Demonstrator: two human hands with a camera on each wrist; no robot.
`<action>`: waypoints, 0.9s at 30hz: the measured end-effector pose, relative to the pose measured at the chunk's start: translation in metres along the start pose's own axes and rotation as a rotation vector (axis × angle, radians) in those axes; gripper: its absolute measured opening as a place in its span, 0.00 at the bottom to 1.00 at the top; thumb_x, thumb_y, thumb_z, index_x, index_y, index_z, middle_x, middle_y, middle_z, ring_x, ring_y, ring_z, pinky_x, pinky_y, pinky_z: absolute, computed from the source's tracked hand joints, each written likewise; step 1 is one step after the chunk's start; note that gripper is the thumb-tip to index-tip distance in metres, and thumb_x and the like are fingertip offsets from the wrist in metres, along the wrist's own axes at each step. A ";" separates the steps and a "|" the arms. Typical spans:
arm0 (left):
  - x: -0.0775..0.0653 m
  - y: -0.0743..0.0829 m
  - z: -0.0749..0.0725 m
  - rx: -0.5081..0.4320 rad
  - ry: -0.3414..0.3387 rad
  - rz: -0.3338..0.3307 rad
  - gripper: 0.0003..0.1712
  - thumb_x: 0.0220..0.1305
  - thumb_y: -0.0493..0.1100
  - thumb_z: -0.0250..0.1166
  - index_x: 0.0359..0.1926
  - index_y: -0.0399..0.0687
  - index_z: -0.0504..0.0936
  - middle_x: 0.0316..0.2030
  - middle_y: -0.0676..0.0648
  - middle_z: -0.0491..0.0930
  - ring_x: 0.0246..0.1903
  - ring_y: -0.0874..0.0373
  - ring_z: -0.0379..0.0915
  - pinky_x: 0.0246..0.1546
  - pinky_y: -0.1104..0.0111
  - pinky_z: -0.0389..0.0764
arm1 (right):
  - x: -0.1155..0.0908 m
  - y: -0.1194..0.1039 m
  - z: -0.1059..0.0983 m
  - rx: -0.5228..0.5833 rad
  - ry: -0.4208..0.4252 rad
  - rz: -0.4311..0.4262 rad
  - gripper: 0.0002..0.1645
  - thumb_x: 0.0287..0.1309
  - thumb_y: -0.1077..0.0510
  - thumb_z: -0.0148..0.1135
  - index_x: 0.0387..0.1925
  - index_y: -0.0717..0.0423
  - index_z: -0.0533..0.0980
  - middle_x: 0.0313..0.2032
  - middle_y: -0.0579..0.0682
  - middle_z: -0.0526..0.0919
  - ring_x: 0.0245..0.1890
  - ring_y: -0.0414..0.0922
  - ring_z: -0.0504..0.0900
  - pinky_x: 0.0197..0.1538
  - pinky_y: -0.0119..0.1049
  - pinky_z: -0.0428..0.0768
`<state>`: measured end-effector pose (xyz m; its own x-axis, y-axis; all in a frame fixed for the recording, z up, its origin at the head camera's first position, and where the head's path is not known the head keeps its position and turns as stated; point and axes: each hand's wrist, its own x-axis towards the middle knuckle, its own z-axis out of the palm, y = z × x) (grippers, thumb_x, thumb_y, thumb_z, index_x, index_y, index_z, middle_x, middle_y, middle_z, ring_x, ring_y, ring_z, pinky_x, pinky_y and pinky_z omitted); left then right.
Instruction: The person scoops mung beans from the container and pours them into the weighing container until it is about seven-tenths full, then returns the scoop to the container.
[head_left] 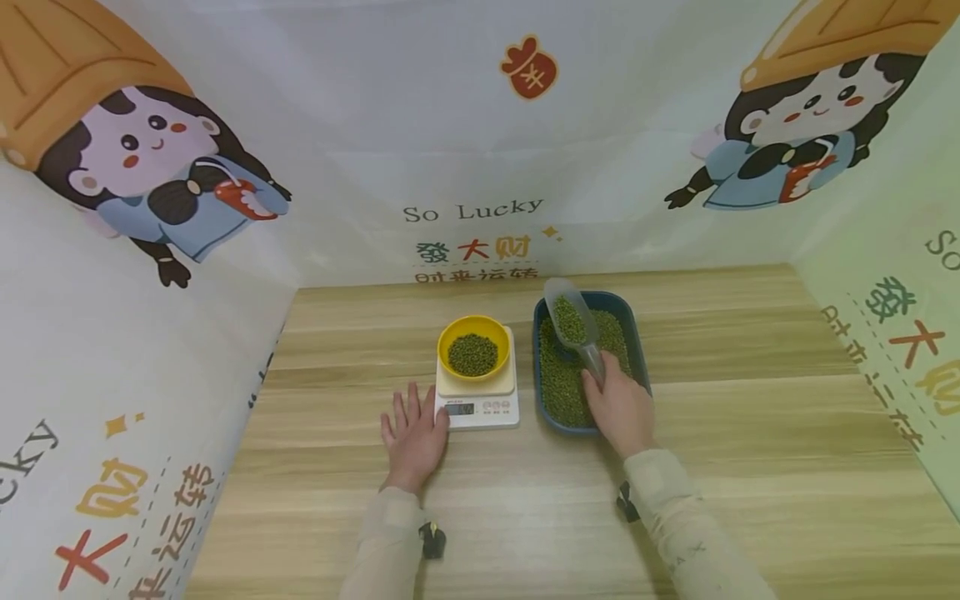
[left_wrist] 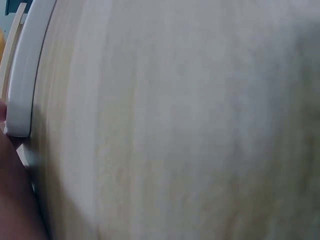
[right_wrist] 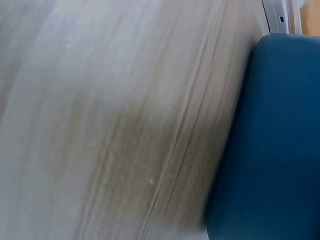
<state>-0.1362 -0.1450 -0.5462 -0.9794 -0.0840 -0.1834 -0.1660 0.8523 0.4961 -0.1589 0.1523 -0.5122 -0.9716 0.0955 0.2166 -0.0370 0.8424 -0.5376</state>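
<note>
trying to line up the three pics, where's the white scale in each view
Head: white scale just below centre.
Left wrist: along the left edge, towards the top, cut off.
Right wrist: top right corner, above the blue tray, cut off.
Shared landmark: the wooden tabletop.

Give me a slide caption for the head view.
Right hand holds loaded scoop over tub; left hand touches scale.

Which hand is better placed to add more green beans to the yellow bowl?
Probably the right hand: it grips the loaded scoop above the blue tub; the left hand rests by the scale.
</note>
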 end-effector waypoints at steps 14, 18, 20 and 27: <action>0.002 -0.002 0.000 -0.011 -0.024 -0.002 0.33 0.74 0.56 0.32 0.74 0.50 0.49 0.74 0.42 0.31 0.70 0.43 0.17 0.65 0.41 0.22 | 0.002 0.001 -0.007 0.056 -0.152 -0.032 0.28 0.62 0.45 0.55 0.59 0.56 0.71 0.23 0.52 0.81 0.20 0.47 0.76 0.22 0.43 0.74; 0.004 -0.002 0.001 -0.009 -0.015 0.003 0.33 0.74 0.57 0.31 0.74 0.50 0.49 0.74 0.43 0.32 0.70 0.43 0.17 0.65 0.41 0.23 | 0.005 0.003 -0.011 0.129 -0.208 -0.071 0.29 0.62 0.46 0.57 0.59 0.57 0.71 0.24 0.52 0.82 0.20 0.45 0.75 0.25 0.43 0.75; 0.005 -0.002 0.001 -0.010 -0.007 0.009 0.33 0.74 0.57 0.31 0.74 0.50 0.49 0.74 0.43 0.32 0.70 0.43 0.18 0.65 0.41 0.23 | 0.007 0.004 -0.014 0.167 -0.235 -0.085 0.29 0.62 0.46 0.58 0.60 0.58 0.70 0.25 0.52 0.81 0.20 0.44 0.75 0.26 0.41 0.75; 0.004 -0.001 0.001 -0.011 -0.004 0.001 0.33 0.74 0.57 0.32 0.74 0.50 0.49 0.74 0.43 0.33 0.70 0.43 0.18 0.65 0.41 0.24 | 0.016 -0.002 -0.029 0.253 -0.368 -0.109 0.28 0.62 0.47 0.58 0.60 0.57 0.70 0.25 0.51 0.80 0.17 0.41 0.73 0.22 0.35 0.74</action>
<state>-0.1395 -0.1453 -0.5479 -0.9792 -0.0808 -0.1862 -0.1660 0.8467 0.5056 -0.1678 0.1674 -0.4843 -0.9755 -0.2199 0.0037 -0.1553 0.6770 -0.7194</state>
